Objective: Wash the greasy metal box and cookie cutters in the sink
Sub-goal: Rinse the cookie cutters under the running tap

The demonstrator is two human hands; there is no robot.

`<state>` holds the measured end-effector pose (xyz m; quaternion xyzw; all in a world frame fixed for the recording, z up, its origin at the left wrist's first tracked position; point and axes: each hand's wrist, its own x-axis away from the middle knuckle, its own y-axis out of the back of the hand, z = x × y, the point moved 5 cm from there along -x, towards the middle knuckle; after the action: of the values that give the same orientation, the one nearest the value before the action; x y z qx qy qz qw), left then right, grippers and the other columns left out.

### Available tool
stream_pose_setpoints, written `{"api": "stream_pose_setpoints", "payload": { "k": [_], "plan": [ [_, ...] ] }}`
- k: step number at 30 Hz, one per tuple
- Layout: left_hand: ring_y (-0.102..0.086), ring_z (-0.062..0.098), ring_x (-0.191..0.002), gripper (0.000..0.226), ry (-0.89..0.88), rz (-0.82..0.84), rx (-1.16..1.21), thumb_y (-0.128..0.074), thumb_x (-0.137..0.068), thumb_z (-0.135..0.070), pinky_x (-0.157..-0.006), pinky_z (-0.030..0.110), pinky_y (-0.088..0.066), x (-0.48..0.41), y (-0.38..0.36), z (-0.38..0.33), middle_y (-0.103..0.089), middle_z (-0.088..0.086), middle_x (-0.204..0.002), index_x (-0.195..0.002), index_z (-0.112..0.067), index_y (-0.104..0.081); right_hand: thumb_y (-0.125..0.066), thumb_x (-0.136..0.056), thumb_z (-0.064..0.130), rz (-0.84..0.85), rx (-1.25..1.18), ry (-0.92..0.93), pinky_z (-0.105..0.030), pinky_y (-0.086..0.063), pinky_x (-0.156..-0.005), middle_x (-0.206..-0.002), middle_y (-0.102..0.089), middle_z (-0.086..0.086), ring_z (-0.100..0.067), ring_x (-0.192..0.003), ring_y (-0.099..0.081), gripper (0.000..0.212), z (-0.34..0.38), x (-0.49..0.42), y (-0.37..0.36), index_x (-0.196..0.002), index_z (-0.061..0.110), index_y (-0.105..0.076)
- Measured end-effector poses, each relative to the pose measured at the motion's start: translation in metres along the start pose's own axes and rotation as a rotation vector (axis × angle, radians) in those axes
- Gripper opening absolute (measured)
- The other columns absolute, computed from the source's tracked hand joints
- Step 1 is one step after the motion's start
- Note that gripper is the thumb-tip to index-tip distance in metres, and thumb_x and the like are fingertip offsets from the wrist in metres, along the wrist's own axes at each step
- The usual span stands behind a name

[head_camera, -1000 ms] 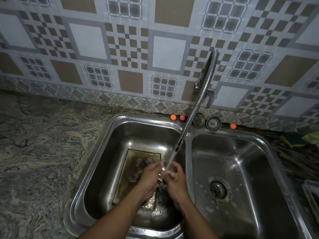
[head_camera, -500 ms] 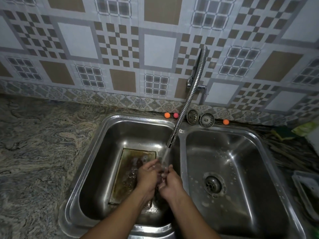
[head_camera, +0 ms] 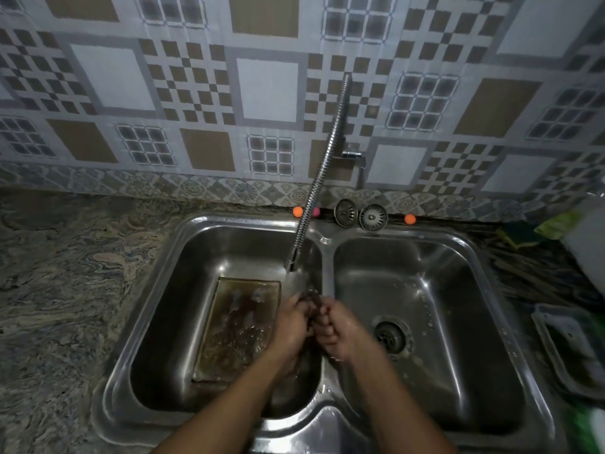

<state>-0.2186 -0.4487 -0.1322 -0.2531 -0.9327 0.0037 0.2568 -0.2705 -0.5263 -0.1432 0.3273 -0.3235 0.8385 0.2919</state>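
I am facing a wall [head_camera: 266, 90] of brown, white and grey patterned tiles, dim light falling across the marbled worktop [head_camera: 65, 290].

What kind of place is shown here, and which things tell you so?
Probably a home kitchen: a stainless steel double-bowl sink set in a marbled stone countertop, and a flexible metal tap hose on a patterned tiled wall.

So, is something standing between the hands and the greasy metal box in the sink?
Nothing visible does. The metal box lies in the left basin, beside the left hand. But it and the right hand both grip a small dark item under the faucet.
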Motion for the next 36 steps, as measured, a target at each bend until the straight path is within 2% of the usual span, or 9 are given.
{"api": "stream_pose_setpoints", "payload": {
  "k": [5,7,11,15,21,23,27,33,36],
  "plan": [
    [-0.054,0.018,-0.050,0.020,0.123,0.167,-0.270,-0.053,-0.092,-0.011,-0.047,0.025,-0.043,-0.003,-0.066,0.052,-0.060,0.006,-0.058,-0.079,-0.008,-0.068,-0.045,-0.094,0.003,-0.224,0.974,0.120,-0.032,-0.046,-0.058,-0.069,-0.057,-0.010,-0.019,-0.060,-0.054,0.030,0.023,0.016,0.099,-0.069,0.011,-0.059],
    [-0.054,0.018,-0.049,0.025,0.177,0.221,-0.323,-0.053,-0.086,-0.004,-0.050,0.027,-0.042,-0.007,-0.085,0.070,-0.060,0.001,-0.055,-0.071,-0.013,-0.072,-0.044,-0.095,0.006,-0.247,1.106,0.184,-0.030,-0.046,-0.070,-0.084,-0.056,-0.006,-0.019,-0.080,-0.052,0.019,0.030,0.012,0.127,-0.084,0.013,-0.058],
    [-0.053,0.012,-0.045,0.039,0.197,0.271,-0.467,-0.055,-0.089,0.001,-0.051,0.025,-0.041,-0.019,-0.115,0.091,-0.060,-0.009,-0.050,-0.059,-0.020,-0.067,-0.045,-0.084,0.024,-0.262,0.933,0.265,-0.038,-0.041,-0.056,-0.075,-0.061,-0.009,-0.025,-0.069,-0.057,0.025,0.024,0.007,0.172,-0.078,0.007,-0.063],
    [-0.067,0.030,-0.068,0.029,0.264,0.428,-0.686,-0.051,-0.087,0.004,-0.057,0.032,-0.047,-0.024,-0.128,0.110,-0.071,0.017,-0.080,-0.081,-0.012,-0.075,-0.051,-0.099,0.025,-0.293,0.669,0.145,-0.032,-0.051,-0.054,-0.076,-0.063,-0.007,-0.021,-0.067,-0.060,0.017,0.006,0.006,0.195,-0.094,0.019,-0.066],
    [-0.070,0.020,-0.102,0.023,0.258,0.381,-1.016,-0.070,-0.083,-0.016,-0.086,0.028,-0.055,-0.036,-0.123,0.138,-0.075,0.006,-0.106,-0.105,-0.012,-0.076,-0.048,-0.097,0.010,-0.240,0.845,-0.032,-0.023,-0.046,-0.043,-0.063,-0.055,-0.007,-0.013,-0.044,-0.052,0.028,-0.023,-0.019,0.226,-0.071,0.013,-0.058],
    [-0.066,0.022,-0.109,0.024,0.281,0.290,-1.041,-0.066,-0.088,-0.017,-0.089,0.026,-0.052,-0.039,-0.119,0.149,-0.071,0.009,-0.114,-0.109,-0.010,-0.073,-0.050,-0.098,0.017,-0.202,0.923,-0.078,-0.029,-0.058,-0.063,-0.072,-0.060,-0.005,-0.017,-0.059,-0.060,0.024,-0.028,-0.026,0.222,-0.075,0.018,-0.059],
    [-0.064,0.025,-0.113,0.027,0.301,0.301,-1.164,-0.064,-0.089,-0.020,-0.095,0.029,-0.051,-0.041,-0.121,0.165,-0.069,0.012,-0.119,-0.112,-0.009,-0.071,-0.053,-0.095,0.018,-0.035,1.288,-0.157,-0.036,-0.045,-0.095,-0.121,-0.064,-0.021,-0.034,-0.112,-0.061,0.030,-0.044,-0.032,0.216,-0.116,-0.001,-0.063],
    [-0.054,0.035,-0.126,0.036,0.255,0.468,-1.359,-0.056,-0.096,-0.017,-0.102,0.035,-0.045,-0.029,-0.138,0.149,-0.059,0.023,-0.132,-0.125,0.005,-0.060,-0.051,-0.094,0.011,-0.045,1.254,-0.153,-0.033,-0.047,-0.088,-0.120,-0.065,-0.018,-0.031,-0.109,-0.063,0.028,-0.053,-0.041,0.221,-0.117,0.001,-0.064],
    [-0.049,0.037,-0.130,0.040,0.166,0.443,-1.333,-0.055,-0.097,-0.022,-0.105,0.036,-0.040,-0.025,-0.142,0.127,-0.054,0.024,-0.135,-0.127,0.005,-0.058,-0.052,-0.095,0.011,-0.181,1.012,-0.070,-0.025,-0.048,-0.075,-0.109,-0.067,-0.019,-0.019,-0.082,-0.062,0.024,-0.038,-0.036,0.221,-0.110,0.001,-0.068]
  ]
}}
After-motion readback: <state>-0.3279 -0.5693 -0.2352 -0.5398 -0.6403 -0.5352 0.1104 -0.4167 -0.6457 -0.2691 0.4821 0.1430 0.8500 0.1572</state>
